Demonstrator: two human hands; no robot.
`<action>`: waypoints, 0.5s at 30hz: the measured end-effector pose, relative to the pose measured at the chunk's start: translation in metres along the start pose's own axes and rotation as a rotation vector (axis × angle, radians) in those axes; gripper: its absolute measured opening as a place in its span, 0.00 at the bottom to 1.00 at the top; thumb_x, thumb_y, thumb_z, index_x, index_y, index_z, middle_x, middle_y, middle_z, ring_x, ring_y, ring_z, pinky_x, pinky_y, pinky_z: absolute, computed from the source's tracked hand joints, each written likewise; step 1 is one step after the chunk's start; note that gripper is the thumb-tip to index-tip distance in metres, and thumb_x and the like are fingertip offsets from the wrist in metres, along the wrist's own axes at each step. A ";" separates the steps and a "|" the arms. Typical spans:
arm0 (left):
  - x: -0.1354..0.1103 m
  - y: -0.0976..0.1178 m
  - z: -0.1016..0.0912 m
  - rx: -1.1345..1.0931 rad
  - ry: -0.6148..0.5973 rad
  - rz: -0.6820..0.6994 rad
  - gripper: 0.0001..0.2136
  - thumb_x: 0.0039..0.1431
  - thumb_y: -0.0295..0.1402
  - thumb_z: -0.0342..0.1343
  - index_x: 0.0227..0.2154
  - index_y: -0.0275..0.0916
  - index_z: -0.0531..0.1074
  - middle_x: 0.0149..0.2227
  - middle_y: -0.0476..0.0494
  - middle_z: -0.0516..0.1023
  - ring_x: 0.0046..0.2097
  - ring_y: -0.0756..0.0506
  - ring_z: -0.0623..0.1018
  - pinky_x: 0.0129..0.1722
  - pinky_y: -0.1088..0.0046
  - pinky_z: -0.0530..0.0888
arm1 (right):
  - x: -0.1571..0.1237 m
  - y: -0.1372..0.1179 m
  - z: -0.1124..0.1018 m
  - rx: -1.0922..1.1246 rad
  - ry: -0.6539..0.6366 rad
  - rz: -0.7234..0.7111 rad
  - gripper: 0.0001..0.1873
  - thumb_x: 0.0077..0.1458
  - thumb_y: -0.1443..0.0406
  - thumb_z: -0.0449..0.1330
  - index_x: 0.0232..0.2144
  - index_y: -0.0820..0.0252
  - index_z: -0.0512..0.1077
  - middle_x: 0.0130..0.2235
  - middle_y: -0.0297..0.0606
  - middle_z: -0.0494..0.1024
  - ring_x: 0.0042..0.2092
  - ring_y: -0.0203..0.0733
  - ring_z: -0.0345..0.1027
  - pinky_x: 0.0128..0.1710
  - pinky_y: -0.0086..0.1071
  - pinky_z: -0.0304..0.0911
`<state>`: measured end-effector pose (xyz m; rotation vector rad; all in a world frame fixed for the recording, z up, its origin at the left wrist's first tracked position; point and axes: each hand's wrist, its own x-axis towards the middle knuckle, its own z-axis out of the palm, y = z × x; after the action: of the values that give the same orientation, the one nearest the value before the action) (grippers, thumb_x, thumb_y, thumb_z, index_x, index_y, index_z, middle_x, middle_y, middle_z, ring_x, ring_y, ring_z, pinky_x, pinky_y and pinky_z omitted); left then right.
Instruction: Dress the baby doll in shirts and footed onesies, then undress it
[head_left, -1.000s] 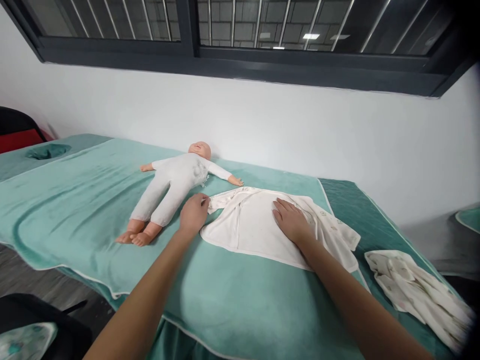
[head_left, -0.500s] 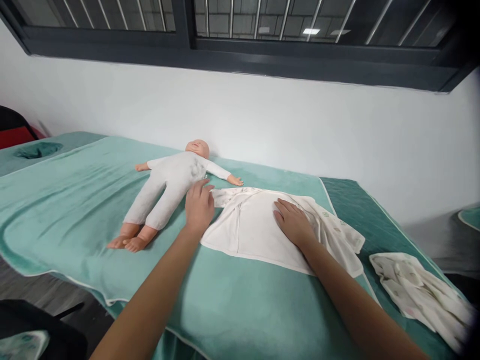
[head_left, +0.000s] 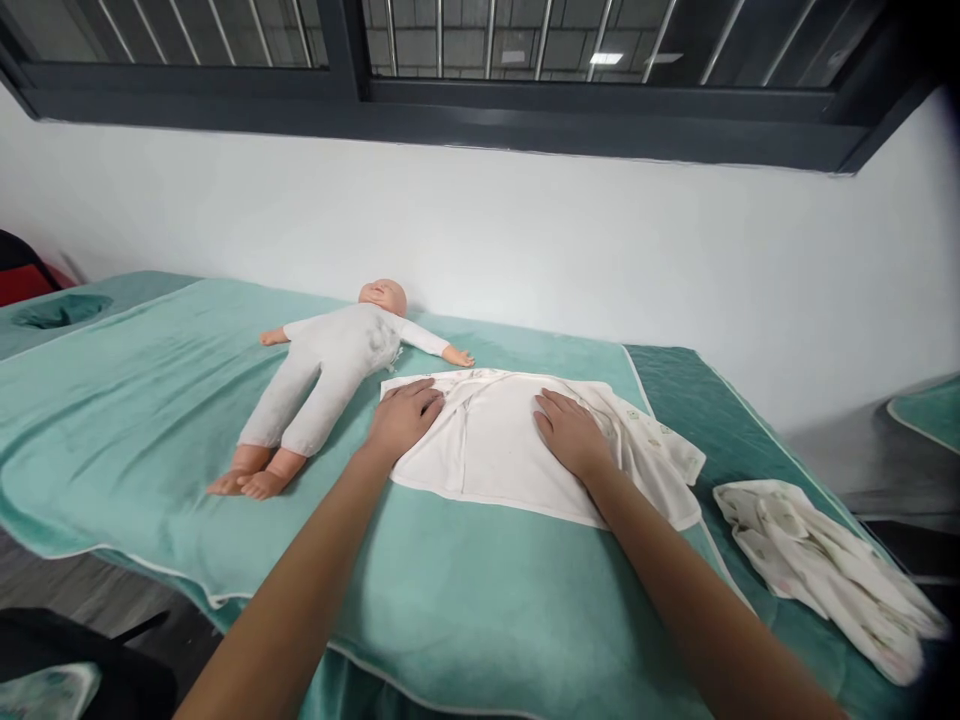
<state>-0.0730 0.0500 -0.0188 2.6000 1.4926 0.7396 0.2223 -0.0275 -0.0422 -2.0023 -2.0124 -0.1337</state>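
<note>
A white baby shirt [head_left: 495, 450] with small prints on its sleeves lies spread on the green bed cover. My left hand [head_left: 407, 418] rests on its left sleeve, fingers stretched out and palm down. On the right half of the shirt's body, my right hand [head_left: 574, 432] lies flat with its fingers extended. Neither hand grips the cloth. Left of the shirt, a baby doll [head_left: 330, 365] in a white body suit lies on its back, arms out to the sides and its head near the wall.
A crumpled white printed baby garment [head_left: 817, 570] lies at the right on a darker green cover. The green bed [head_left: 150, 420] runs along a white wall under a barred window [head_left: 480, 110]. A dark chair [head_left: 75, 650] stands at lower left.
My left hand has come down from beside the sleeve onto it, and the sleeve now lies straighter to the left. My right hand stays on the shirt. The view has shifted slightly.
</note>
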 end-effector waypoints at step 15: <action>0.007 -0.010 0.002 0.049 -0.121 0.024 0.21 0.67 0.50 0.40 0.54 0.55 0.72 0.64 0.55 0.65 0.67 0.42 0.62 0.63 0.55 0.60 | -0.009 0.018 -0.029 0.268 0.445 0.117 0.18 0.64 0.64 0.46 0.49 0.58 0.73 0.50 0.41 0.78 0.53 0.46 0.69 0.55 0.40 0.60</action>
<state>-0.0771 0.0611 -0.0208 2.6496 1.4657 0.5431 0.2444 -0.0441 -0.0195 -1.7327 -1.5448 -0.2454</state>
